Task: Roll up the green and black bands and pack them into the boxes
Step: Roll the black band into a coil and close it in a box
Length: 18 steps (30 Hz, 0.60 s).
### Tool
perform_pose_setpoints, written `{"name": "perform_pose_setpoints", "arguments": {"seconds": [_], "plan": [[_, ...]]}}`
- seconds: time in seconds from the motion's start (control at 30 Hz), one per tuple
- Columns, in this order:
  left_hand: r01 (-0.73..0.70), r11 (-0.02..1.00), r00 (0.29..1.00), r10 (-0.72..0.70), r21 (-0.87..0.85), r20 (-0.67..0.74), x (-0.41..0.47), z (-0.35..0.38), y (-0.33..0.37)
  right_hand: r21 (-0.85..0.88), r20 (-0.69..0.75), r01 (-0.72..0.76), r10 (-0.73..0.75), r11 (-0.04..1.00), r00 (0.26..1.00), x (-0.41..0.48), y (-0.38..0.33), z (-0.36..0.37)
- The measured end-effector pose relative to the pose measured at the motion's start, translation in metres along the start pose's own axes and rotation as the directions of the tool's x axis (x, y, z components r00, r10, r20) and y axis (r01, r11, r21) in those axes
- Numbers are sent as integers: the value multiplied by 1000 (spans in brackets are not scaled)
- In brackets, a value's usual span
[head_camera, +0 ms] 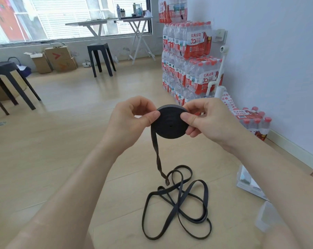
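I am partway through rolling the black band. Beyond my right hand (205, 119), against the wall, stands a tall stack of bottled-water packs (193, 56). Their red labels read 农夫山泉 and 30周年, and the same label shows on a lone pack (253, 121) just past my right wrist.

Below both hands, on the floor (62, 141), the unrolled part of the band (177, 203) lies in loose crossing loops. One strand (156, 150) rises from it to the roll. A clear box (247, 180) lies on the floor under my right forearm; its print is too blurred to read. I see no green band.

The roll (170, 124) hangs in the air between my hands, flat face toward me. My left hand (132, 121) pinches its left edge with thumb and curled fingers, and my right hand pinches the right edge the same way.

As I judge it, a good deal is left to wind. The next move calls for turning the roll while feeding the strand on flat and taut, and the loops may snag where they cross.
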State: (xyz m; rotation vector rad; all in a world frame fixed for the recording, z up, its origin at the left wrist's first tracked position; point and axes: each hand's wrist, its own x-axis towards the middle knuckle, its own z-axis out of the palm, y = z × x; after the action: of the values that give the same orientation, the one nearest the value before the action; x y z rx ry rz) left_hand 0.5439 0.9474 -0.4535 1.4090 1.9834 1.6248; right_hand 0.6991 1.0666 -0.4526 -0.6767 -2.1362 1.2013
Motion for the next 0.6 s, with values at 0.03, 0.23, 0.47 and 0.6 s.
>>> {"name": "perform_pose_setpoints", "arguments": {"seconds": [0.03, 0.23, 0.47, 0.6], "plan": [[14, 999, 999, -15, -34, -33, 0, 2, 0, 43, -12, -11, 12, 999, 1000, 0, 0, 0], [41, 996, 995, -48, -76, -92, 1, 7, 2, 218, -38, -60, 70, 974, 997, 0, 2, 3], [16, 996, 997, -22, -89, -75, -1, 3, 4, 363, -32, -93, 112, 927, 993, -1, 2, 4], [17, 979, 982, -54, -201, -179, 0, 2, 6, 451, 42, -122, 115, 884, 992, -2, -1, 6]]}}
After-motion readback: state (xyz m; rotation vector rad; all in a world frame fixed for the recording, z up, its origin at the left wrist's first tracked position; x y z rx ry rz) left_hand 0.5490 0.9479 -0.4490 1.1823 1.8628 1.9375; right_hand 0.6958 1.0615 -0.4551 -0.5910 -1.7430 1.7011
